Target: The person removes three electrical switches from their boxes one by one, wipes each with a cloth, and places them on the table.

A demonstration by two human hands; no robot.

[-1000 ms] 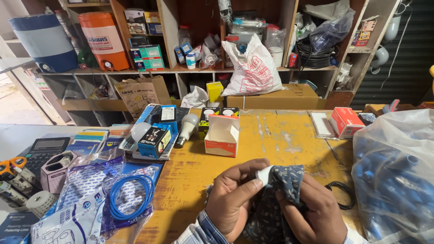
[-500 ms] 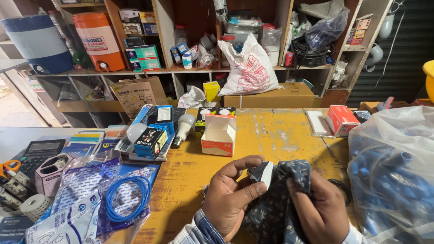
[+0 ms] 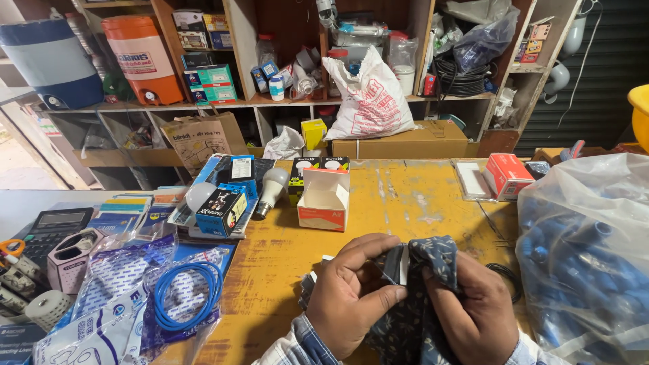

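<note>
A yellow table (image 3: 405,196) in a small shop full of shelves (image 3: 284,101).
Both hands pinch a dark patterned cloth (image 3: 433,270) – left hand (image 3: 348,297) grips a small white thing (image 3: 401,263) wrapped inside, right hand (image 3: 476,314) squeezes the cloth beside it.

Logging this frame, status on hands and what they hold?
Left hand and right hand both gripping dark patterned cloth around a small white object. Held above yellow counter. Open orange-and-white box beyond, apart.
</note>
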